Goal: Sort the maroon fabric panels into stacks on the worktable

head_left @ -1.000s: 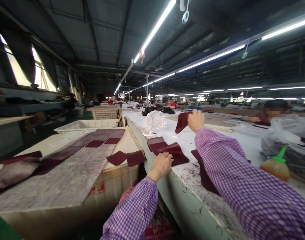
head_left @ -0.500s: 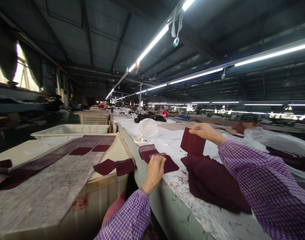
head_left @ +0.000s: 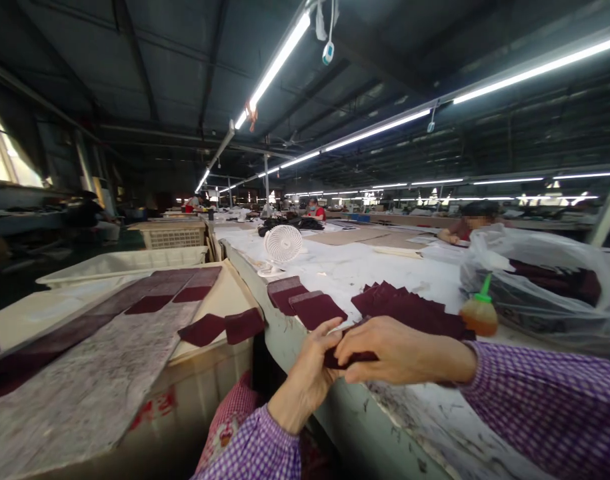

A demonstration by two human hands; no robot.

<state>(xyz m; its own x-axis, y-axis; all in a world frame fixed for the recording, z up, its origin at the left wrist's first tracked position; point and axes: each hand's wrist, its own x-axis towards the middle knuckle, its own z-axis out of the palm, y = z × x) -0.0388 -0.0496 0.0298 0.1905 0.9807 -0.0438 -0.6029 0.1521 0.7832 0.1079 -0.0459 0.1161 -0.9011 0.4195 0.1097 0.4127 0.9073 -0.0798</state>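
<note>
1. Left hand (head_left: 309,370): closed on a dark red cloth piece (head_left: 357,358), thumb on the upper side, other fingers partly hidden beneath.
2. Right hand (head_left: 392,350): comes across from the right and meets the left; fingers bent over the same piece, pinching it. Fingertips partly hidden.
3. Position of held piece: between the two hands, over the near edge of the white-topped table (head_left: 345,260). Mostly covered by the fingers; cannot tell whether it is folded or single.
4. Just beyond the left hand, at the table edge: a flat dark red patch (head_left: 317,310), overlapping a second patch (head_left: 285,292) farther off.
5. Behind the right hand: a fanned pile of dark red cloth (head_left: 409,307), edges staggered.
6. Right of the pile: a bottle (head_left: 479,315) with green tip, upright, beside a clear plastic bag (head_left: 549,267) with dark cloth inside.
7. Farther along the table: a small white fan (head_left: 283,243).
8. Left of the table: a pale bin (head_left: 205,373) under a long greyish sheet (head_left: 125,347); two dark red scraps (head_left: 203,330) at its corner.
</note>
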